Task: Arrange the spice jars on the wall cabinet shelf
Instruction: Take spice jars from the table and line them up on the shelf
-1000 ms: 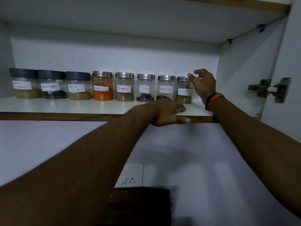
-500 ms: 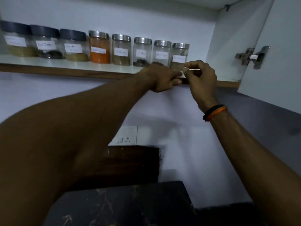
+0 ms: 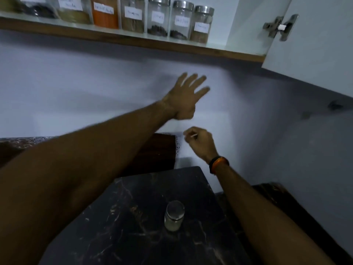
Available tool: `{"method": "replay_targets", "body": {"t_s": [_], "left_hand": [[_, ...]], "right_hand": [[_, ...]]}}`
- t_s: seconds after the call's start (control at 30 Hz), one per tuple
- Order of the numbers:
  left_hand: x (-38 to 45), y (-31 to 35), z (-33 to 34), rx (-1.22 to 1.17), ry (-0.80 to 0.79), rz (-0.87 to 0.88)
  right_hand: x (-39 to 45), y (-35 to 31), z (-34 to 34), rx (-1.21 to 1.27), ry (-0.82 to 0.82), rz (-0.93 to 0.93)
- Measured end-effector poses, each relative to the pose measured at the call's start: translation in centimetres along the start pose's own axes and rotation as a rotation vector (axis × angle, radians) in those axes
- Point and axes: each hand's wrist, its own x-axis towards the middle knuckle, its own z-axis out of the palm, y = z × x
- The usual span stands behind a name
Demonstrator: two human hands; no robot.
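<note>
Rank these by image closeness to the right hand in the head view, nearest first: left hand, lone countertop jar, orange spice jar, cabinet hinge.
From the right hand:
1. Left hand, just above.
2. Lone countertop jar, below.
3. Cabinet hinge, upper right; orange spice jar, upper left: too close to call.

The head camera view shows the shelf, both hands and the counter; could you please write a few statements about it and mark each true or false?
1. One jar stands alone on the dark counter. True.
2. The left hand grips a shelf jar. False: it is open, fingers spread, below the shelf.
3. The right hand pinches a small white thing. True.
4. The orange-filled jar lies on its side. False: it stands upright.
</note>
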Motion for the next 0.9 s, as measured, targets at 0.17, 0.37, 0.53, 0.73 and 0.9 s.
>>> {"method": "replay_targets", "body": {"t_s": [0.17, 0.37, 0.53, 0.73, 0.9], "left_hand": [[-9.3, 6.1, 9.0, -0.294, -0.289, 0.003], [-18.3, 11.7, 17.0, -0.634, -0.536, -0.123], [-22.4, 15.5, 20.8, -0.826, -0.653, -0.273], [-24.9, 18.7, 22.7, -0.839, -0.813, -0.317], [-24.9, 18.9, 22.7, -0.907, -0.877, -0.392]], "right_hand": [[-6.0, 4.6, 4.9, -0.143, -0.235, 0.203], [-11.7, 8.0, 9.3, -0.262, -0.375, 0.311], [-14.4, 10.4, 12.0, -0.242, -0.398, 0.316], [-15.7, 12.0, 15.0, -0.350, -0.443, 0.330], [-16.3, 13.1, 16.9, -0.392, -0.485, 0.412]]}}
